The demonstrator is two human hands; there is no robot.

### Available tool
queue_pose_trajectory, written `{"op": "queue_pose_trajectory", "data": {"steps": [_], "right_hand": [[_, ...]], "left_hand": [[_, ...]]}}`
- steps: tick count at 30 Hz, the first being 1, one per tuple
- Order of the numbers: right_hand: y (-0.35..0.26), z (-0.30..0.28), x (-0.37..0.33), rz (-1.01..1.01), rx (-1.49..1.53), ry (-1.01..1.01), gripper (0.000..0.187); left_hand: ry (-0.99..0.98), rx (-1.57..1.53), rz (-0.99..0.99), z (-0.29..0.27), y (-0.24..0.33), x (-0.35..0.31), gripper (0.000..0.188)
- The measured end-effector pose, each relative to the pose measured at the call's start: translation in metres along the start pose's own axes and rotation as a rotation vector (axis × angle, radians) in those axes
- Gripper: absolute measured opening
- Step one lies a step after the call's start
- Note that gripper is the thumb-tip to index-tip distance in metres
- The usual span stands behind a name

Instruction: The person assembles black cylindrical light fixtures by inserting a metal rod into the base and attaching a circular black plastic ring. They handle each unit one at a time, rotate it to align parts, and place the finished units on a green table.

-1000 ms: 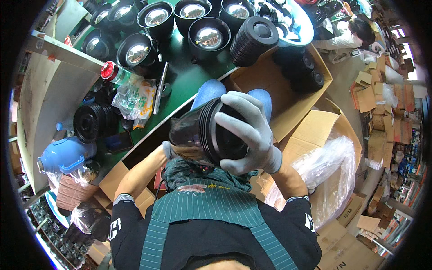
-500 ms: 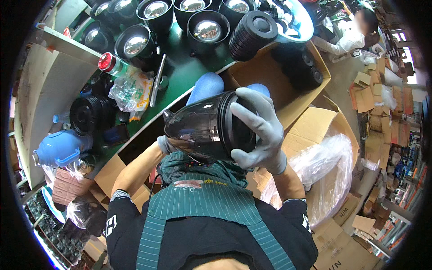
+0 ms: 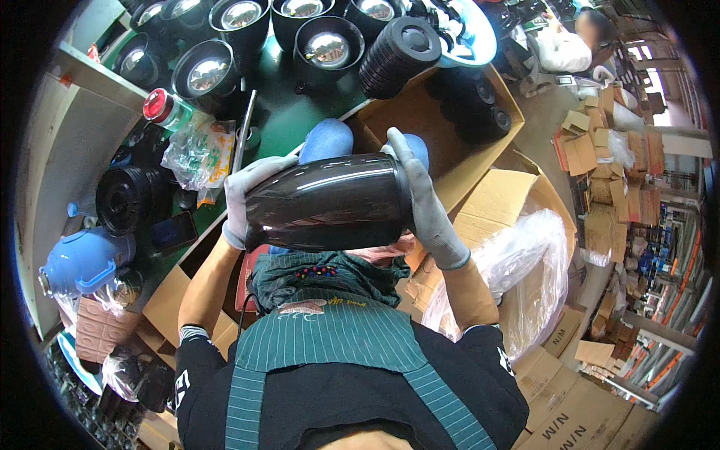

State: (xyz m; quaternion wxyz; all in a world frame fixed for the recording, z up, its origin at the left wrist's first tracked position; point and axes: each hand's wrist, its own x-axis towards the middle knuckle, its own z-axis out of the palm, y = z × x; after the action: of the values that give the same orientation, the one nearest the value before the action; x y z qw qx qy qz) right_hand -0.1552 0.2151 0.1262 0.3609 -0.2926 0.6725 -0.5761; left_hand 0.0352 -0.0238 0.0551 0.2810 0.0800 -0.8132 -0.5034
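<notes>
A glossy black flask body (image 3: 330,201) lies sideways in front of my chest, its flared end to the left. My left hand (image 3: 246,196), in a grey glove, is wrapped around that flared end. At the right end, my gloved right hand (image 3: 429,214) presses against the wide base, fingers stretched along it. Beyond it on the green table (image 3: 289,101) stand several black flask bodies with silvery insides, the nearest one (image 3: 328,46) open side up. Beside that is a stack of round black ribbed caps (image 3: 401,56).
An open cardboard box (image 3: 480,161) with black round parts sits beyond my right hand. Nearer is another box holding clear plastic (image 3: 525,277). Leftward are a red-lidded jar (image 3: 166,109), a metal rod (image 3: 244,131), a phone (image 3: 174,231) and a blue jug (image 3: 86,262). A person (image 3: 574,45) is far right.
The flask body has turned to lie level, with its side now facing up. My left hand has come into view around the flared end; my right hand has shifted down along the base.
</notes>
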Motion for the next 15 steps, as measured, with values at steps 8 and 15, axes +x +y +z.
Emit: {"op": "queue_pose_trajectory", "data": {"steps": [8, 15], "right_hand": [[0.003, 0.002, -0.018, -0.256, -0.364, 0.118, 0.069], [0.007, -0.016, -0.022, -0.667, -0.352, 0.022, 0.085]], "left_hand": [[0.002, 0.042, -0.007, 0.02, 0.0, -0.009, 0.04], [-0.149, -0.397, -0.518, 0.027, -0.031, -0.02, 0.038]]}}
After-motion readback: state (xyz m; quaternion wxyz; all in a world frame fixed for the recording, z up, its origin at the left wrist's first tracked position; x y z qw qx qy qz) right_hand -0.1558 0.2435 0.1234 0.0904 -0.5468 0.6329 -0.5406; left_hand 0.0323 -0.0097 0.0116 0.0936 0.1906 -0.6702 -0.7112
